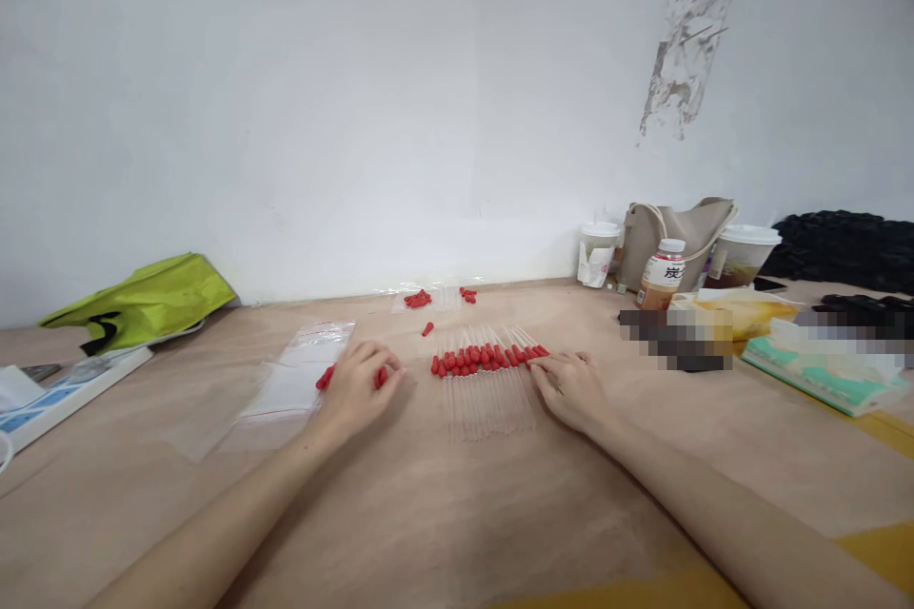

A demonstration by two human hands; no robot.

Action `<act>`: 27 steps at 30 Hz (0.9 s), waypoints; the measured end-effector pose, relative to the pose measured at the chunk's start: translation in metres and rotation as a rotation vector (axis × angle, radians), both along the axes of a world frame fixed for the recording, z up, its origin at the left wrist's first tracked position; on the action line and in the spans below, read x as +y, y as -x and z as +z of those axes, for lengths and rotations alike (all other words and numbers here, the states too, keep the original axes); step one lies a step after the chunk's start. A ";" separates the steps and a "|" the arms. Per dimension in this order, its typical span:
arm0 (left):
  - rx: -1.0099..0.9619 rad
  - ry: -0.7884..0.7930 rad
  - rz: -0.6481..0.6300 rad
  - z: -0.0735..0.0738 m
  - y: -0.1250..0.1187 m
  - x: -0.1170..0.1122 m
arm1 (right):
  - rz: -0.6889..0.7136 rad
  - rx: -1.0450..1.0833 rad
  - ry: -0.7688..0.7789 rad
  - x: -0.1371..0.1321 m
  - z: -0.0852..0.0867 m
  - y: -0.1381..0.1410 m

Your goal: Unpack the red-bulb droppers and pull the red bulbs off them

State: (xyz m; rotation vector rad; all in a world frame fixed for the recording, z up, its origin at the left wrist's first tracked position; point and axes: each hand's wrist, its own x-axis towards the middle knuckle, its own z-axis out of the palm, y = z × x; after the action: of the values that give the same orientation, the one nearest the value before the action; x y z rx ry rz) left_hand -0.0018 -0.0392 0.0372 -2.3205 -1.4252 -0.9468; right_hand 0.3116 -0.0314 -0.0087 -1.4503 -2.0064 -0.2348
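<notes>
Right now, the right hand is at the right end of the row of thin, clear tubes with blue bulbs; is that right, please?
Not quite: the head view shows red bulbs, not blue; the right hand is at that row's right end.

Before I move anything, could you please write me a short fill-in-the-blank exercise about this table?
Between the left hand and the right hand lies a row of small bulb-shaped pieces coloured ____.
The clear plastic zip bag lies nearest the person's ____ hand.
The plastic bottle of light-brown drink has a ____ cap.
The green-and-white tissue pack lies on the ____ side of the picture.
Missing words: red; left; white; right.
</notes>
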 end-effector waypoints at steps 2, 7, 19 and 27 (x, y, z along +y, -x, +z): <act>0.064 0.041 -0.074 0.000 -0.026 0.007 | -0.048 0.059 0.045 0.004 0.001 -0.005; 0.153 0.061 -0.071 -0.004 -0.076 0.037 | -0.075 0.134 0.112 0.009 0.003 -0.012; 0.036 0.159 -0.047 -0.013 -0.097 0.064 | -0.065 0.161 0.075 0.006 0.002 -0.007; -0.136 0.112 -0.006 -0.005 -0.066 0.023 | 0.048 0.239 -0.027 0.011 -0.006 -0.007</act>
State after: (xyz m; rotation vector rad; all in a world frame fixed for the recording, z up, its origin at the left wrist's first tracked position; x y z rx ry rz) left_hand 0.0646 -0.0161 0.0326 -2.3809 -1.5628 -1.0710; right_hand 0.3188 -0.0203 -0.0147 -1.3441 -1.8346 -0.0638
